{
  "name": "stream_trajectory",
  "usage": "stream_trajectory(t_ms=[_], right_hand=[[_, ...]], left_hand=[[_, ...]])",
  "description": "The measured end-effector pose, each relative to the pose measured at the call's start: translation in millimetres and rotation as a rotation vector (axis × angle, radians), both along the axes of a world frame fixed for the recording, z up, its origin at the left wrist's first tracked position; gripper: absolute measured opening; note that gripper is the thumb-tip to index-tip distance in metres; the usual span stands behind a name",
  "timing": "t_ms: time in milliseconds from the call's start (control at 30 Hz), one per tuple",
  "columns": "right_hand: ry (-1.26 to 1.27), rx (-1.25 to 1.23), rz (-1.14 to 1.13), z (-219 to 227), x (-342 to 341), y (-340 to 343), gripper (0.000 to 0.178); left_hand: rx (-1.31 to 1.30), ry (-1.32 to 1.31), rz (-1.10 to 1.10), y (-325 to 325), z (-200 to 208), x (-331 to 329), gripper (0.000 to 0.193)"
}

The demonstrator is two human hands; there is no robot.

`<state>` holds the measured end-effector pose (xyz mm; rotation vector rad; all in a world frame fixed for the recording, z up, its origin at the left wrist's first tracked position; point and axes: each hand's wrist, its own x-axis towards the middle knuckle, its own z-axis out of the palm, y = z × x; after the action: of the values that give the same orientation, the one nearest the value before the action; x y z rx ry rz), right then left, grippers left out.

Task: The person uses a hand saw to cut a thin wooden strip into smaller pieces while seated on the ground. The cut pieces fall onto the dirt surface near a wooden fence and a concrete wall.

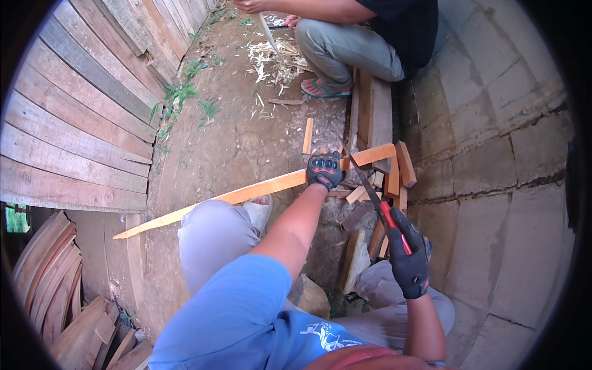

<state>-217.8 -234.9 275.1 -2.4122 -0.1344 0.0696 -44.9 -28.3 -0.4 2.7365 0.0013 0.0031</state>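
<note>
My left hand (325, 169), in a black glove with red marks, is closed around a long pale wooden strip (259, 190). The strip slants from a pointed end at the lower left, over my knee, up to its blunt end on the right. In a similar glove, my right hand (409, 258) is wrapped round the red handle of a hand saw (369, 186). Its dark, narrow blade crosses the strip just right of my left hand. Whether the teeth have bitten into the wood cannot be made out.
Short wooden offcuts (404, 163) lie by the strip's right end, beside a thick beam (374, 114). A block wall (487, 185) rises on the right, a plank fence (80, 123) on the left. Ahead squats another person (351, 46) near pale shavings (277, 58). Curved boards (49, 271) stack at lower left.
</note>
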Motion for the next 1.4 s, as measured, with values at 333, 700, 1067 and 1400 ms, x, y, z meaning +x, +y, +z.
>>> stream_trajectory(t_ms=[333,700,1067,1400], right_hand=[[0.014,0.057,-0.064,-2.0,4.2,-4.3,0.036],[-0.012,0.026,-0.036,-6.6,1.9,-0.3,0.036],[-0.001,0.001,-0.032,-5.2,3.4,-1.2,0.037],[-0.007,0.029,-0.03,-3.1,5.0,1.7,0.037]], left_hand=[[-0.022,0.008,-0.006,-1.2,6.8,-1.0,0.035],[-0.011,-0.019,-0.014,2.9,-12.2,0.8,0.04],[-0.015,0.03,-0.018,2.0,2.2,0.7,0.034],[-0.003,0.042,-0.022,1.9,-2.0,1.4,0.038]])
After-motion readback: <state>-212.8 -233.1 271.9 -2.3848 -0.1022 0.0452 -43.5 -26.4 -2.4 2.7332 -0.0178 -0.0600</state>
